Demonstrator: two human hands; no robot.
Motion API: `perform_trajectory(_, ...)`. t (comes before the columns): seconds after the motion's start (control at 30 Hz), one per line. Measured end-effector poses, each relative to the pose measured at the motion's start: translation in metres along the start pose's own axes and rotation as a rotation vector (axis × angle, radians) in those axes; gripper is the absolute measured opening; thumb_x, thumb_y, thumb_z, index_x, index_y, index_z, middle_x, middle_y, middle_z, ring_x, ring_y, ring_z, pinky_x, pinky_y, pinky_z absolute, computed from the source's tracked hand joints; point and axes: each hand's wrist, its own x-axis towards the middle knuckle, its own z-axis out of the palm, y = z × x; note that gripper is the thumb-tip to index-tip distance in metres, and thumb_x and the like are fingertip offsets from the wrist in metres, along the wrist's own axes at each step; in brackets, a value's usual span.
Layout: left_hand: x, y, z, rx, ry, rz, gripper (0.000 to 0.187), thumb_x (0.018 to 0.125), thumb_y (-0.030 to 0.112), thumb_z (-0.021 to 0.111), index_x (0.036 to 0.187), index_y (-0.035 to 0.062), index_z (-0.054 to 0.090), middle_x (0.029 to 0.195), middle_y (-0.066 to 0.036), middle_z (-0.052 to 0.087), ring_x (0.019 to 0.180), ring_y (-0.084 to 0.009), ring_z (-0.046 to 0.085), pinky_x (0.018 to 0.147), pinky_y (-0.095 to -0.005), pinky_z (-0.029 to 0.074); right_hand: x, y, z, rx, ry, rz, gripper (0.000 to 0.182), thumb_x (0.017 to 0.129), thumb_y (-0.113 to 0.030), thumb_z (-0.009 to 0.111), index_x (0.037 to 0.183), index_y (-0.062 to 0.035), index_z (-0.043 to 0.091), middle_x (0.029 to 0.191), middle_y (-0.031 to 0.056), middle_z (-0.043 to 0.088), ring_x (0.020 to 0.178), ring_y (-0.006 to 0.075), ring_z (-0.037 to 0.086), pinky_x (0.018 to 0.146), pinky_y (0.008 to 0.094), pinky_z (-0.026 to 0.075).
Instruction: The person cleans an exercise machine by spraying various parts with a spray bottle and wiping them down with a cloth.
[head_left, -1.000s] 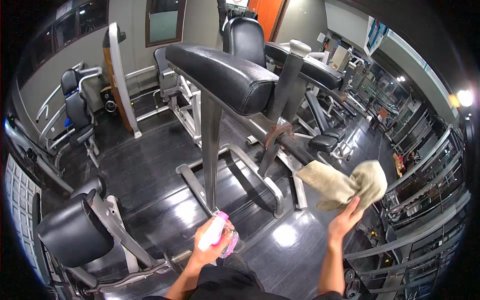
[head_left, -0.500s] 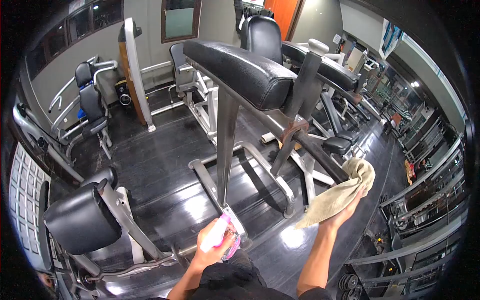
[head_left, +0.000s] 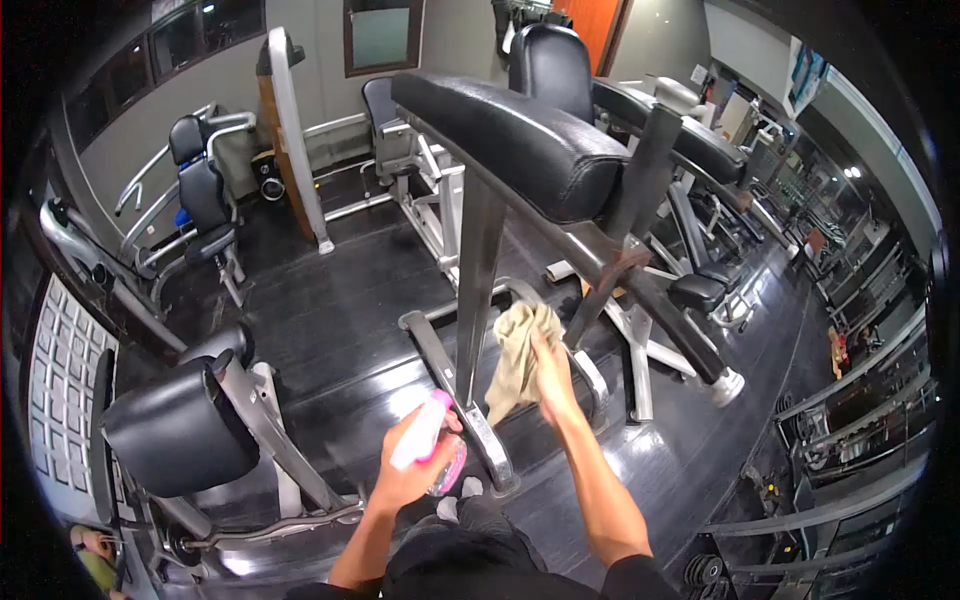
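My left hand (head_left: pixel 404 468) is wrapped round a spray bottle (head_left: pixel 424 432) with a white and pink head and a clear pink body, held low in front of me. In my right hand (head_left: pixel 552 385) is a bunched beige cloth (head_left: pixel 521 352), its loose end hanging down beside the upright steel post (head_left: pixel 481 270) of a gym bench. Above both hands runs the bench's long black pad (head_left: pixel 510 135). A steel bar (head_left: pixel 678 325) with a pale end cap slants out to the right of the cloth, apart from my right hand.
A black roller-padded machine (head_left: pixel 180 430) stands close on my left. The bench's metal foot frame (head_left: pixel 455 385) rests on the dark floor by my feet. Farther back are a seated machine (head_left: pixel 205 205) and a wooden-sided post (head_left: pixel 290 150). Racks (head_left: pixel 850 420) line the right side.
My right hand has brought the cloth away from the end of the slanted bar, leftward to beside the upright post. The bottle stays in my left hand, and the view has shifted slightly.
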Motion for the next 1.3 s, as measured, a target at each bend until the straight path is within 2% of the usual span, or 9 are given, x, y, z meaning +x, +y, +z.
perform_trajectory(0.33,0.001,-0.014,-0.019,0.026,0.125,-0.006,0.025,0.085,-0.006,0.060,0.109,-0.0041,0.055,0.097,-0.009,0.062,0.068,-0.0096,0.060,0.063,-0.0233,0.049,0.154,0.007,0.079,-0.734,0.329,-0.706,0.040,0.099,-0.020,0.040,0.124,0.0109,0.046,0.124,0.0340,0.048,0.116,0.0460,0.045,0.103,0.0461,0.031)
perform_trajectory(0.43,-0.007,-0.028,-0.021,-0.009,0.140,-0.037,0.028,0.085,-0.005,0.061,0.112,-0.0038,0.054,0.097,-0.009,0.062,0.069,-0.0094,0.060,0.064,-0.0234,0.050,0.182,0.018,0.102,-0.561,0.455,-0.699,0.034,0.093,-0.012,0.046,0.120,0.0080,0.051,0.118,0.0337,0.051,0.113,0.0460,0.047,0.098,0.0497,0.034)
perform_trajectory(0.5,-0.009,-0.027,-0.018,-0.075,0.177,-0.092,0.028,0.086,-0.003,0.062,0.112,-0.0037,0.054,0.097,-0.008,0.062,0.071,-0.0092,0.060,0.064,-0.0241,0.050,0.189,0.039,0.090,-1.009,0.229,-0.644,0.035,0.081,-0.006,0.053,0.113,0.0076,0.056,0.111,0.0317,0.056,0.104,0.0472,0.051,0.094,0.0528,0.036)
perform_trajectory(0.6,-0.012,-0.038,-0.021,-0.078,0.180,-0.123,0.027,0.086,-0.002,0.062,0.112,-0.0037,0.054,0.097,-0.008,0.062,0.071,-0.0093,0.060,0.064,-0.0244,0.051,0.194,0.064,0.076,-0.832,0.276,-1.120,0.034,0.077,-0.003,0.052,0.109,0.0065,0.059,0.105,0.0300,0.059,0.100,0.0474,0.053,0.089,0.0531,0.039)
perform_trajectory(0.77,-0.003,-0.044,-0.015,-0.064,0.168,-0.154,0.027,0.086,-0.001,0.062,0.113,-0.0036,0.055,0.097,-0.008,0.062,0.071,-0.0093,0.060,0.064,-0.0238,0.050,0.163,0.137,0.046,-0.974,0.197,-0.428,0.027,0.087,-0.011,0.050,0.106,0.0076,0.056,0.108,0.0328,0.054,0.103,0.0492,0.050,0.090,0.0522,0.039)
perform_trajectory(0.87,0.003,-0.054,-0.009,-0.096,0.161,-0.161,0.028,0.086,-0.002,0.061,0.113,-0.0036,0.055,0.097,-0.007,0.062,0.071,-0.0094,0.060,0.064,-0.0241,0.050,0.144,0.200,0.032,-0.711,0.257,-0.450,0.034,0.097,-0.023,0.046,0.103,0.0106,0.052,0.101,0.0347,0.053,0.099,0.0521,0.049,0.088,0.0509,0.040)
perform_trajectory(0.97,0.010,-0.062,-0.007,-0.093,0.137,-0.139,0.028,0.086,-0.003,0.061,0.113,-0.0036,0.055,0.096,-0.007,0.062,0.069,-0.0095,0.059,0.064,-0.0246,0.050,0.152,0.240,0.020,-0.721,0.270,-0.085,0.025,0.091,-0.009,0.048,0.110,0.0072,0.053,0.108,0.0289,0.058,0.106,0.0428,0.054,0.092,0.0445,0.042)
perform_trajectory(1.03,0.014,-0.065,-0.009,-0.085,0.117,-0.115,0.028,0.085,-0.003,0.062,0.113,-0.0036,0.055,0.095,-0.007,0.062,0.069,-0.0094,0.059,0.064,-0.0246,0.050,0.168,0.245,0.019,0.035,0.348,0.187,0.029,0.089,-0.005,0.047,0.115,0.0069,0.052,0.114,0.0215,0.059,0.109,0.0317,0.056,0.094,0.0384,0.041)
perform_trajectory(1.3,0.017,-0.061,-0.013,0.023,0.071,-0.080,0.023,0.084,-0.004,0.062,0.106,-0.0031,0.058,0.093,-0.007,0.063,0.066,-0.0109,0.059,0.063,-0.0250,0.049,0.164,0.113,0.078,-0.188,0.573,-0.252,0.023,0.091,-0.004,0.048,0.112,0.0054,0.054,0.112,0.0140,0.058,0.101,0.0203,0.055,0.086,0.0329,0.042)
